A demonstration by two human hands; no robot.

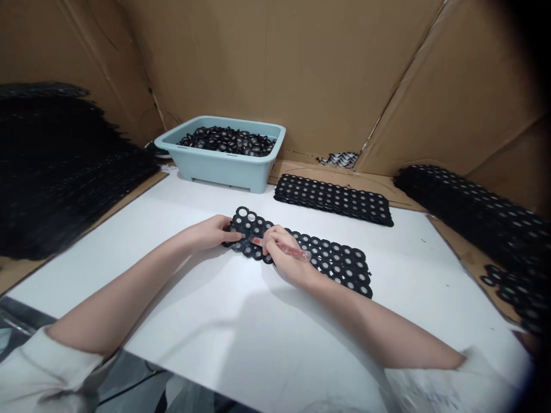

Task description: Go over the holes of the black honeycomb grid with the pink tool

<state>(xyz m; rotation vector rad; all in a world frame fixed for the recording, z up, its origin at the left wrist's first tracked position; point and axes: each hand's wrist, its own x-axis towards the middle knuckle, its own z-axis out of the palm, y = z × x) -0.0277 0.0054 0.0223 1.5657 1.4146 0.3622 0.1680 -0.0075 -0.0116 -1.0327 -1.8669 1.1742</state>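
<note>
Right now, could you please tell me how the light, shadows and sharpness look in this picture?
Head view: soft, diffuse shadows on the white tabletop below the right hand; the black stack at left is too dark for much detail; black vignetting cuts into the right corners; the sleeve at lower right looks soft.

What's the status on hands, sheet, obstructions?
Right hand gripping red-handled tool, tip over black ring sheet. Left hand pressing sheet's left end. Blue tub behind, clear of both hands.
</note>
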